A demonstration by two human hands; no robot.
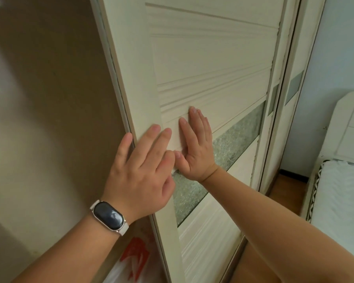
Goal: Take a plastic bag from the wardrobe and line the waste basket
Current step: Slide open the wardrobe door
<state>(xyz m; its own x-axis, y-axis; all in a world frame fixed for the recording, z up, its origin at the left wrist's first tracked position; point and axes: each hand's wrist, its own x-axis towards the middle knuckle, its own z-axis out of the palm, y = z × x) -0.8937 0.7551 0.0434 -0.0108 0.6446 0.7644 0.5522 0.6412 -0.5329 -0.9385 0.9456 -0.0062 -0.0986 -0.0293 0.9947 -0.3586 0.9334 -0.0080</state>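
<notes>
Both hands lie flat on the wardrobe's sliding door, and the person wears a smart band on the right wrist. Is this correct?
Not quite. The head view shows the smart band on the left wrist, not the right. The rest holds: the left hand and right hand both lie flat on the sliding door of the wardrobe.

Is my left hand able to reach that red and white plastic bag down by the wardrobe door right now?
Probably yes. The left hand lies flat on the door edge, holding nothing, and the plastic bag sits below it in the open gap, nothing between.
</notes>
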